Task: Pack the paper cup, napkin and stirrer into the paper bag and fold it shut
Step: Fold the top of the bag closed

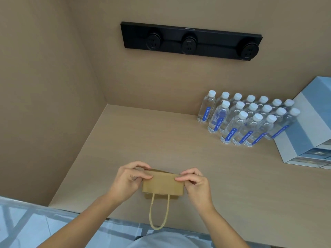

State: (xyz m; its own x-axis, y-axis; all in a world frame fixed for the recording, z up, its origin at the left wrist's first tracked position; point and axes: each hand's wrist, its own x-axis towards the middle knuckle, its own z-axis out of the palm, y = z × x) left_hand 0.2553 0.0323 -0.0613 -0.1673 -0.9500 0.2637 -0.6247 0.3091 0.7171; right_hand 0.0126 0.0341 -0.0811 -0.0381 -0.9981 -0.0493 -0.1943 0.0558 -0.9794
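The paper bag [163,184] stands on the counter [161,140] near its front edge. Left hand [129,178] and right hand [194,181] each pinch a top corner of the folded flap. Light, creasable kraft paper; contents unseen, presumably inside. Hold at the corners.

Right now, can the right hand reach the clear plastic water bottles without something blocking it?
Probably yes: bare counter lies between the right hand and the clear plastic water bottles, but its fingers are pinching the brown paper bag.
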